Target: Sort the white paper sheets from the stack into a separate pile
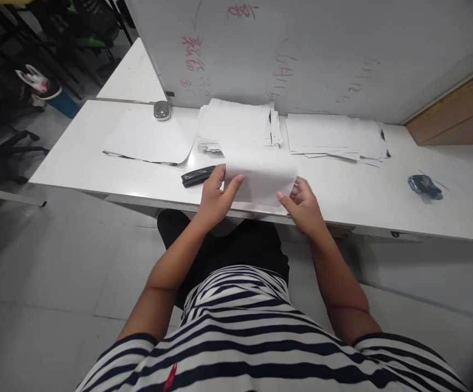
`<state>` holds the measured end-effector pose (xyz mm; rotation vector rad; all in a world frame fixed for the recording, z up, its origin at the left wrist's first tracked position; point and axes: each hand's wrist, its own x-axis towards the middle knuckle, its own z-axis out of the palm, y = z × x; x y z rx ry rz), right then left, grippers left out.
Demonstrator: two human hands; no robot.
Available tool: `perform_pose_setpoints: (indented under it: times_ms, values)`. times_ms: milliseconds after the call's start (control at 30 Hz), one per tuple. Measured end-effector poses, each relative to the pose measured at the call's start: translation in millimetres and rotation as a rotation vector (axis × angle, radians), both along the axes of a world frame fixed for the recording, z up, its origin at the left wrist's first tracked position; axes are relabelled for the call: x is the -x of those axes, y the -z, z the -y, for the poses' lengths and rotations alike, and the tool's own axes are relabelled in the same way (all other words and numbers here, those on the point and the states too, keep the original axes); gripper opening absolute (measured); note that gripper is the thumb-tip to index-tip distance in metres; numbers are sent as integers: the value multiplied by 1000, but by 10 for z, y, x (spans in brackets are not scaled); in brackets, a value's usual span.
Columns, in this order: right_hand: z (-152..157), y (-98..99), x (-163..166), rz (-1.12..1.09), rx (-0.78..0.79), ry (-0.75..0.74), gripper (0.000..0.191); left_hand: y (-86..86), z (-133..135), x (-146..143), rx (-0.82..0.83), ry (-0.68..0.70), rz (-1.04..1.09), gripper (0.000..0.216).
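Observation:
Between my two hands a white sheet of paper is held up over the front edge of the table, curved along its top. My left hand grips its left side, thumb lying on the near face. On the right side, my right hand pinches the edge between thumb and fingers. A black stapler lies just left of my left hand, partly hidden by it. Behind the sheet stands a thick stack of papers. Whether I hold one sheet or several, I cannot tell.
Another paper stack lies to the right against the whiteboard. Papers with a dark edge lie at the left, a small grey-and-white device at their back corner. A dark crumpled-looking item and a cardboard box are at right.

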<state>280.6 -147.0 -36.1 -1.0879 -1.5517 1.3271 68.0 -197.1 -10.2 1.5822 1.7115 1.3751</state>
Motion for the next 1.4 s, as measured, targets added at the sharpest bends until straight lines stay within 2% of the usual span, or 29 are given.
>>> perform_pose_setpoints:
  times_ms: [67, 133, 233, 333, 533, 700, 800, 900, 1000, 1200, 1267, 1400]
  values:
    - [-52, -8, 26, -38, -88, 109, 58, 30, -36, -22, -26, -8, -36, 28]
    - [-102, 55, 59, -35, -134, 174, 52, 126, -85, -46, -20, -13, -15, 29]
    - [-131, 230, 111, -11, -114, 205, 42, 304, -155, -87, -27, -18, 97, 31]
    - [-89, 392, 156, -5, -126, 258, 42, 396, -184, -126, -86, -47, 178, 36]
    - [59, 500, 209, 166, -159, 256, 36, 396, -176, -139, -98, -84, 250, 41]
    - [118, 529, 244, 229, -164, 244, 35, 422, -172, -42, -122, -51, 270, 48]
    - [133, 549, 256, 307, -170, 279, 32, 375, -146, 13, -124, -15, 265, 44]
    - [125, 544, 259, 334, -194, 296, 32, 312, -111, 29, -132, -42, 233, 34]
    - [88, 510, 264, 316, -245, 336, 32, 298, -100, 24, -145, -85, 179, 29]
    - [19, 455, 323, 265, -455, 289, 31, 391, -118, 5, -116, -93, 155, 29]
    - [12, 475, 344, 252, -431, 288, 34, 415, -114, -7, -105, -103, 172, 30]
    - [28, 554, 332, 242, -279, 225, 39, 419, -105, -21, -90, -113, 284, 31]
